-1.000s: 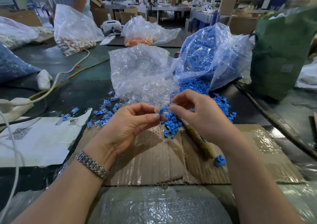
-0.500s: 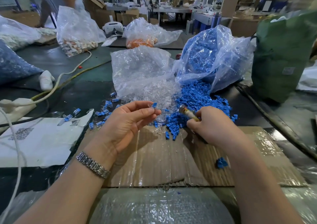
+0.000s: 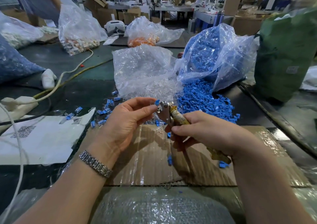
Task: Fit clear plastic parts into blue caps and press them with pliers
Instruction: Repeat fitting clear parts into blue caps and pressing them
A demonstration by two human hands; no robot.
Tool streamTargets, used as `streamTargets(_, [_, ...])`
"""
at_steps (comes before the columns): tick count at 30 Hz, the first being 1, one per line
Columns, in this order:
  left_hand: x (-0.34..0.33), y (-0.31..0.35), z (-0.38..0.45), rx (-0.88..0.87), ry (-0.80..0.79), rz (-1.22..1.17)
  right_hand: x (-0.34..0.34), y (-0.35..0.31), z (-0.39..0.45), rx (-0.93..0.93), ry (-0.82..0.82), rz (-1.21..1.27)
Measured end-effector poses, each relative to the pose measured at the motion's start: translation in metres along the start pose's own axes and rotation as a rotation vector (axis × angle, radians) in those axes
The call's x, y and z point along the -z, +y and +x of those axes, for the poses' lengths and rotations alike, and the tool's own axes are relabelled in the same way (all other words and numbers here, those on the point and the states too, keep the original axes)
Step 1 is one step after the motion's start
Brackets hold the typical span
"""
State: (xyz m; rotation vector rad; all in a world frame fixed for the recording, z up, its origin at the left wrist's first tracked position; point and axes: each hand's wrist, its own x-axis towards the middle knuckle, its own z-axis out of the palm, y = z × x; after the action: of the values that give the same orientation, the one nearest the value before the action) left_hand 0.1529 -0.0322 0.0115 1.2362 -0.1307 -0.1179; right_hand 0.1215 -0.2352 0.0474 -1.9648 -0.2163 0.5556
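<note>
Cap at the pliers, press pending

We find the left hand pinching a blue cap against the pliers, gripped by the right hand. We judge a slight misalignment could eject or crack it.

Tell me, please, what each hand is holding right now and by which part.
The left hand pinches a blue cap at its fingertips. The right hand grips the pliers by their yellowed handles, head pointing at the cap.
</note>
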Motion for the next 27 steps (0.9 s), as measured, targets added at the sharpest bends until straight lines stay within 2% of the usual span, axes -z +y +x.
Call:
streamTargets(7, [-0.002,-0.002,0.0,-0.05,0.02,0.135,-0.006,0.001,0.002,0.047,0.056,-0.096])
streamTargets(14, [-0.003,-0.003,-0.003,-0.103,0.053,0.223,-0.011,0.002,0.008,0.015,0.14,-0.249])
streamTargets(21, [-0.002,0.002,-0.005,-0.182,0.106,0.345,-0.005,0.003,0.007,0.015,0.131,-0.174])
streamTargets(23, [0.005,0.003,-0.003,-0.217,0.21,0.486,0.004,0.005,0.004,-0.005,0.187,-0.195])
streamTargets(27, [0.023,0.004,-0.001,-0.208,0.514,1.067,0.019,0.01,0.001,-0.016,0.441,-0.437])
